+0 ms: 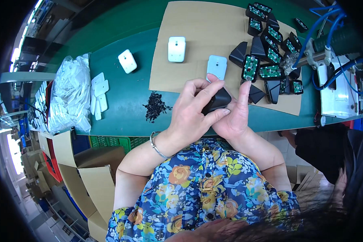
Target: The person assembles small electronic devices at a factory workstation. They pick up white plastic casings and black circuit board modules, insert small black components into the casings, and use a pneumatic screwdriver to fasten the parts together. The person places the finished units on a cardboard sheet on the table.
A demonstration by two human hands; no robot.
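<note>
Over the front edge of the green table, a black plastic housing (220,99) sits between my two hands. My left hand (189,109) is closed on it, fingers across the top and thumb along the near side. Beneath and beside it is my right hand (234,117), cradling the housing against the palm with its thumb raised; its other fingers are mostly hidden. Just beyond the fingers lies a white rounded cover (217,66) on the cardboard sheet (205,24). Farther off are a second white cover (176,49) and, on the green surface, a third white cover (127,61).
Black housings with green circuit boards (271,71) crowd the cardboard's right side. Small black parts (155,107) form a pile left of my hands. A plastic bag of white pieces (70,94) stands at left. Blue hoses (310,36) hang at right; an open carton (97,181) stands below the table.
</note>
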